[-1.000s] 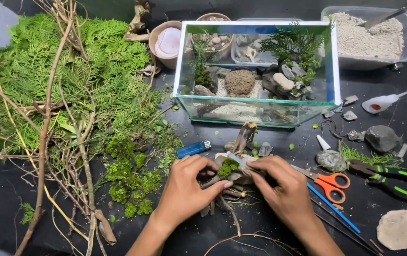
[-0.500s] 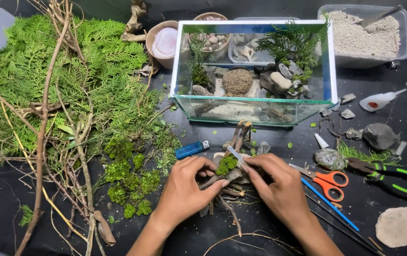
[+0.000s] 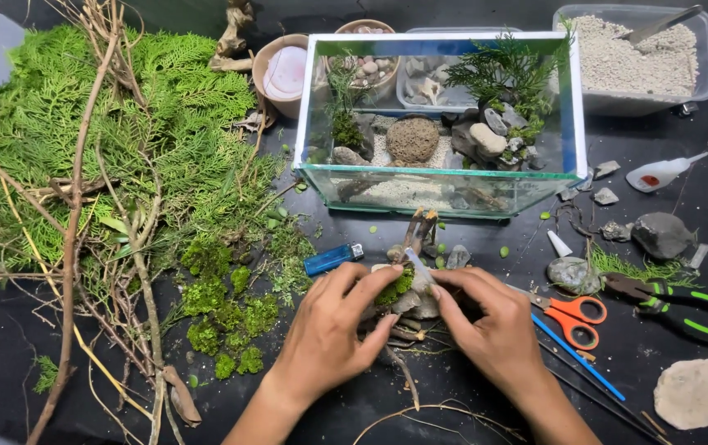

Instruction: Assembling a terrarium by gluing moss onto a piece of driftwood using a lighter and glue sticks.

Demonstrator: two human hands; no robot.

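- The moss clump [image 3: 393, 287] sits on the driftwood piece [image 3: 413, 298], pinched between the left hand [image 3: 331, 330] and the right hand [image 3: 490, 325].
- Both hands grasp it, just before the glass tank [image 3: 440, 183].
- Scissors [image 3: 570, 316] crowd the right; bare dark table [image 3: 453, 387] lies nearer the person.

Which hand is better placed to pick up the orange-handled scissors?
Probably the right hand: the orange-handled scissors lie just beside it, while the left hand sits on the far side of the moss-covered driftwood piece.
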